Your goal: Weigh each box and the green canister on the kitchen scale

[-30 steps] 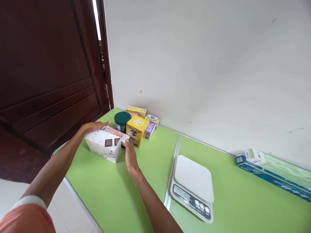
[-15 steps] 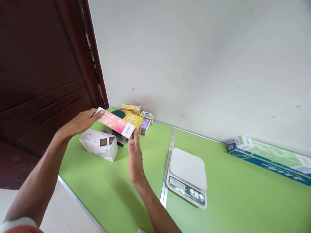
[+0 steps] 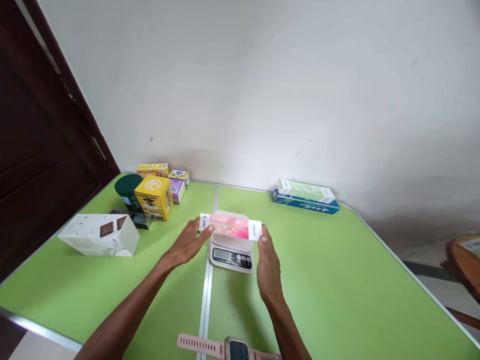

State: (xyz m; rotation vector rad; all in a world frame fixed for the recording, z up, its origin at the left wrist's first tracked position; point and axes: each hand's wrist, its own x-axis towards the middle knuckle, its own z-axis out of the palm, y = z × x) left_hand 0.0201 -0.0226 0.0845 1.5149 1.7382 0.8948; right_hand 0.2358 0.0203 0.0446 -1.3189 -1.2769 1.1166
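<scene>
The person's left hand [image 3: 187, 243] and right hand [image 3: 269, 265] are clamped on the pink box [image 3: 230, 227], one at each end. Held up between them, it hides part of the scale [image 3: 232, 258]. Nearer the person than the grip lies a watch [image 3: 238, 350]; left of the grip, a white box [image 3: 97, 237].

"What stands behind the table [image 3: 356, 285]?"

"A pale, scuffed wall [image 3: 262, 90], greyer toward the lower right, with a dark wooden door [image 3: 33, 130] at left."

"And the table itself?"

"Green-topped, metal-edged, split by a metal seam [image 3: 205, 300]. Pale floor [image 3: 41, 345] shows below."

"Far right?"

"Brown furniture [image 3: 465, 260], partly cut off."
</scene>
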